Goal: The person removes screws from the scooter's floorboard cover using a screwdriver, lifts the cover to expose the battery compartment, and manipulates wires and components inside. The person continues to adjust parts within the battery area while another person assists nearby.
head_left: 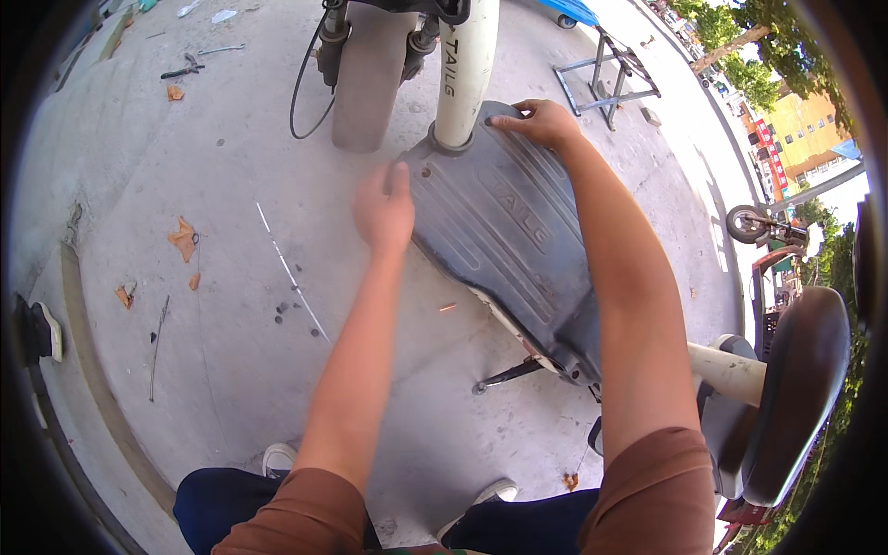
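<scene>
A dark grey ribbed footboard panel (504,217) of an electric scooter lies tilted across the middle, fitted around the base of the white steering column (458,83). My left hand (383,211), slightly blurred, grips the panel's front left corner with the thumb along the edge. On the far right corner my right hand (538,124) has its thumb on top and its fingers curled over the rim. The undersides of both grips are hidden. Below the panel's left edge, part of the pale frame (504,319) and the black kickstand (511,375) show.
The front wheel (365,88) stands ahead, with a black cable beside it. Pliers (183,67) and a wrench (222,49) lie on the concrete at far left. A thin white rod (289,268) and dry leaves are nearer. The scooter's seat (797,398) rises at right; a metal stand (610,79) is beyond.
</scene>
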Demonstrator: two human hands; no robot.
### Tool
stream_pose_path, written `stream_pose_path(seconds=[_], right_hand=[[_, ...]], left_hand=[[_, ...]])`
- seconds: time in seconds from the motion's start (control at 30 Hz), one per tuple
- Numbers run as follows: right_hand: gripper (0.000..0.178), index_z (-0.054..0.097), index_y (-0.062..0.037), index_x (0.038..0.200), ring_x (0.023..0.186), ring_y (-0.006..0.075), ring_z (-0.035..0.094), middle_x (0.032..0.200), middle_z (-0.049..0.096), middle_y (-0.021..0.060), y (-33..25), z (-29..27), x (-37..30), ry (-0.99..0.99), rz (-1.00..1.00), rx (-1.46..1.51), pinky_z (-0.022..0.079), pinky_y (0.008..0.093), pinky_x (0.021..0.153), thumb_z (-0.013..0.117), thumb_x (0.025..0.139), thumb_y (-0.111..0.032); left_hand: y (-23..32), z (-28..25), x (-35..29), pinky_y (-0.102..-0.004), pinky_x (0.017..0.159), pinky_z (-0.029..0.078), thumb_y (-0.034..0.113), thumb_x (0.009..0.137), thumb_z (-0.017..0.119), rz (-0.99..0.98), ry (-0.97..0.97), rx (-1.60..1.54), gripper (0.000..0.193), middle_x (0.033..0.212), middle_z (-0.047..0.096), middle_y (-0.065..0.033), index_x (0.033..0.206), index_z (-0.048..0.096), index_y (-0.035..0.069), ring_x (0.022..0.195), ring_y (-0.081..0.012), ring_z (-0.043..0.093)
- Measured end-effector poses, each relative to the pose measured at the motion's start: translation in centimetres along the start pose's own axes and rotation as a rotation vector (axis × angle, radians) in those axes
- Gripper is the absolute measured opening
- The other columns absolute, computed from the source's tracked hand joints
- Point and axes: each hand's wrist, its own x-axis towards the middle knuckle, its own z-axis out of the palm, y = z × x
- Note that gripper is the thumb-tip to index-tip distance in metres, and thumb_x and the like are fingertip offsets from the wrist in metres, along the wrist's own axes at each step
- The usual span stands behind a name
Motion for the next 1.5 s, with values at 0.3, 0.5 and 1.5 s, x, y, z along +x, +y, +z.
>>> stream_pose_path(seconds=[0.3, 0.5, 1.5], right_hand=[[0.059, 0.066, -0.0195, 0.134, 0.111, 0.0279, 0.067, 0.122, 0.072, 0.0089, -4.7, 0.3, 0.9, -0.123, -0.095, -0.063, 0.052, 0.0381, 0.094, 0.070, 0.084, -0.051], [0.054, 0.068, -0.0186, 0.131, 0.123, 0.0314, 0.062, 0.133, 0.066, 0.0134, -6.6, 2.1, 2.5, -0.075, -0.238, -0.300, 0.048, 0.0414, 0.101, 0.063, 0.088, -0.051], [0.042, 0.066, -0.0076, 0.130, 0.111, 0.0313, 0.066, 0.126, 0.068, 0.0177, -8.0, -0.2, 2.0, -0.083, -0.463, -0.319, 0.053, 0.0407, 0.092, 0.063, 0.094, -0.028]], left_hand=[[-1.8, 0.6, 0.7, -0.0417, 0.100, 0.046, 0.039, 0.094, 0.066, -0.075, -0.034, -0.304, 0.043, 0.122, 0.069, -0.0186, 0.121, 0.072, 0.006, 0.116, -0.0335, 0.063], [-1.7, 0.4, 1.0, -0.0380, 0.101, 0.046, 0.038, 0.092, 0.071, -0.160, -0.088, -0.453, 0.047, 0.124, 0.070, -0.0153, 0.122, 0.070, 0.002, 0.118, -0.0281, 0.064], [0.1, -0.1, 0.5, -0.0346, 0.097, 0.048, 0.032, 0.080, 0.086, -0.319, -0.049, -0.776, 0.056, 0.119, 0.070, -0.0164, 0.119, 0.070, -0.005, 0.110, -0.0227, 0.065]])
